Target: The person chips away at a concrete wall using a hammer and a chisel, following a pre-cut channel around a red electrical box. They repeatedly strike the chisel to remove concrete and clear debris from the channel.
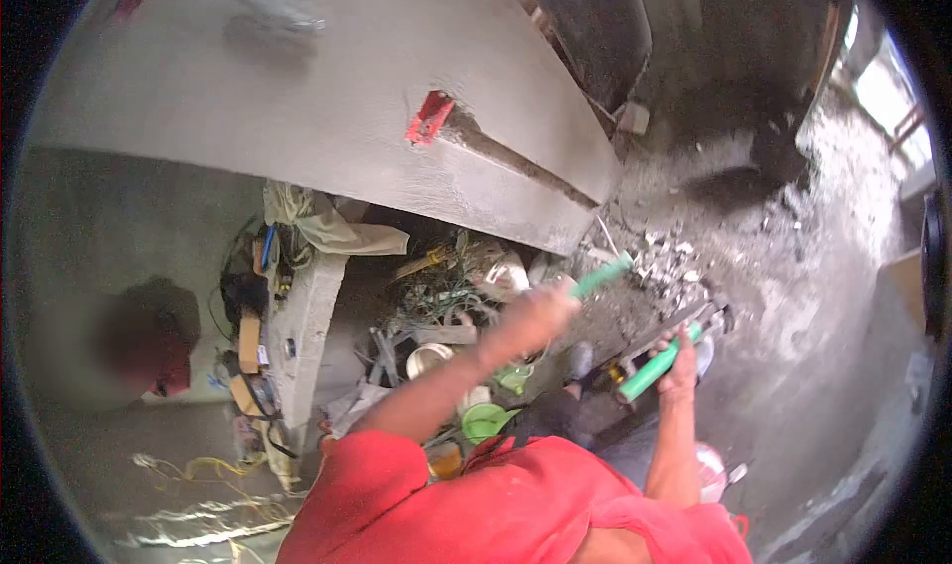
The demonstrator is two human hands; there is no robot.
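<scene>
Two fists are closed: the left hand [540,314] wraps around a thin green handle [603,276], the right hand [682,354] around a thick green handle [650,371], near the rubble [666,258].

Both my arms reach forward, forearms bare. Left arm [436,390] is stretched long, slanting up and to the right. Left hand [540,314] is a closed fist, slightly blurred. Right arm [674,445] runs near-vertical in frame. Right hand [682,358] has its fingers curled tight. Hands are apart, left higher in frame.
</scene>
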